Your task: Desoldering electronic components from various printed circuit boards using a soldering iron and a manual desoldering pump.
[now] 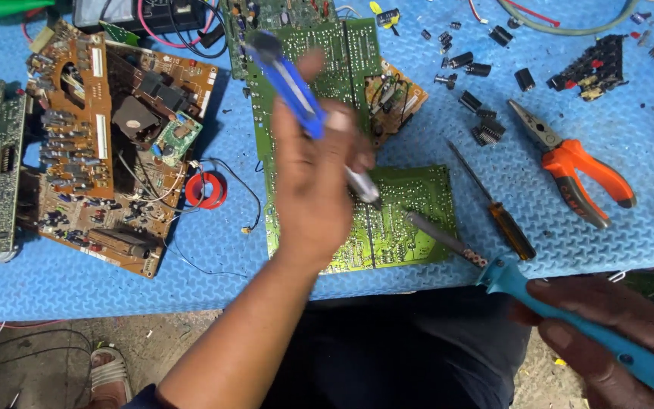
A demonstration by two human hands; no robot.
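The green circuit board (387,220) lies solder side up near the front edge of the blue worktop (77,288), in the middle of the scene, with a larger green board (319,53) joining it on the far side. It looks light, thin and stiff, and likely brittle at its edges and traces, so the bare margins would be the safest place to take hold, not the soldered face.

The left hand (316,189) hovers over the board, closed around a blue desoldering pump (297,91) whose pale metal tip (365,185) points down at the solder side. The pump is a smooth, rigid tube, held along its barrel. The right hand (615,333), near and to the right, below the worktop's edge, is wrapped around the light-blue handle of a soldering iron (569,318); its metal shaft (437,235) reaches left onto the board, close to the pump's tip.

Just right of the board lies a screwdriver with an amber handle (509,227), and further right orange-handled pliers (577,178). Loose black components (478,98) are scattered on the far right. To the left sits a brown circuit board (107,151) crowded with parts, with a red coil (206,189) between it and the green board.
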